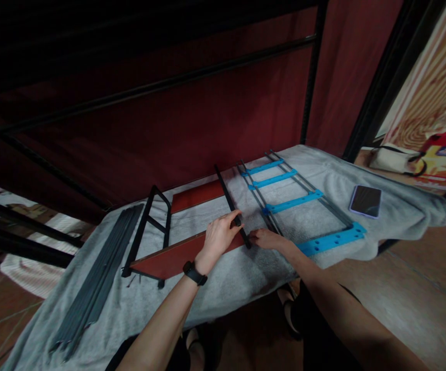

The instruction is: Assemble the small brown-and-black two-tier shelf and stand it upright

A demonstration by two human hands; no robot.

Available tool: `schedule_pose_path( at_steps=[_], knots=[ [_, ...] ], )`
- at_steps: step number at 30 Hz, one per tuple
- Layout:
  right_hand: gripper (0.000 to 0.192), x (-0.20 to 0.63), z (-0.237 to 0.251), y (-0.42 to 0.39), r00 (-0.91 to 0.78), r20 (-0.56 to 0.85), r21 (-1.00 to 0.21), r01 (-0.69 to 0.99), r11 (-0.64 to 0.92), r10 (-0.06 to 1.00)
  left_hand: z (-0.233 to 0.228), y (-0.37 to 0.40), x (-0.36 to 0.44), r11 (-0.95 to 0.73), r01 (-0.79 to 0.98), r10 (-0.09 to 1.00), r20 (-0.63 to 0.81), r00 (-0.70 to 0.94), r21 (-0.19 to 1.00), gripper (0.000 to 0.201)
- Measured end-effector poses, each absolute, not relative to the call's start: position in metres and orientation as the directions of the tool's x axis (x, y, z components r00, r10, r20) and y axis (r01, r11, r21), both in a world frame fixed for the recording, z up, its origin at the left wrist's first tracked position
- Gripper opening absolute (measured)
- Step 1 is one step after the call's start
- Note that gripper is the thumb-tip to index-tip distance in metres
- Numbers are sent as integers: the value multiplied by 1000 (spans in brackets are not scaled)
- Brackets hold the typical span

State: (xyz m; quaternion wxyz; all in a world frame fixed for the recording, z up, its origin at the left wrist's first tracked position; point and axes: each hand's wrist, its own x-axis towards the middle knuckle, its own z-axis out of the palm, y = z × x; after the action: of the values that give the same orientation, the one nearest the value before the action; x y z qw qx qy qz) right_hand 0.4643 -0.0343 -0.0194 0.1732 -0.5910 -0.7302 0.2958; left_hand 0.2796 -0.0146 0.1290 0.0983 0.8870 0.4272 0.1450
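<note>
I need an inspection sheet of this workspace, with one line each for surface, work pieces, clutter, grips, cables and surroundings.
Surface: grey cloth, wrinkled, hanging over the edge.
Work pieces: two boards between the black frame and black bar; blue strips on thin rods to the right; grey bars bundled at far left.
Clutter: phone, lying flat.
Grips: left hand pinches the bar; right hand is by its near end, contact unclear.
Cables: nothing seen.
Surroundings: dark red panel behind; tiled floor.
</note>
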Motion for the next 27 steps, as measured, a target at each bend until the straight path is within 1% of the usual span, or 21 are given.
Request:
schedule_pose_path(
  at_steps=[5,14,24,27],
  knots=[
    [18,469,-19,-33,-240,-82,-668,734,126,967,127,-14,279,-626,720,778,183,601,299,43],
    [18,469,-15,-34,-276,-60,-682,713,163,959,127,-15,280,-631,720,775,183,605,289,42],
    [20,470,-17,-32,-291,-98,-688,711,146,952,126,-14,279,-626,724,779,181,601,291,44],
    [20,471,-17,-33,-290,-87,-691,707,152,953,126,-15,279,-631,720,775,193,602,289,44]
  ],
)
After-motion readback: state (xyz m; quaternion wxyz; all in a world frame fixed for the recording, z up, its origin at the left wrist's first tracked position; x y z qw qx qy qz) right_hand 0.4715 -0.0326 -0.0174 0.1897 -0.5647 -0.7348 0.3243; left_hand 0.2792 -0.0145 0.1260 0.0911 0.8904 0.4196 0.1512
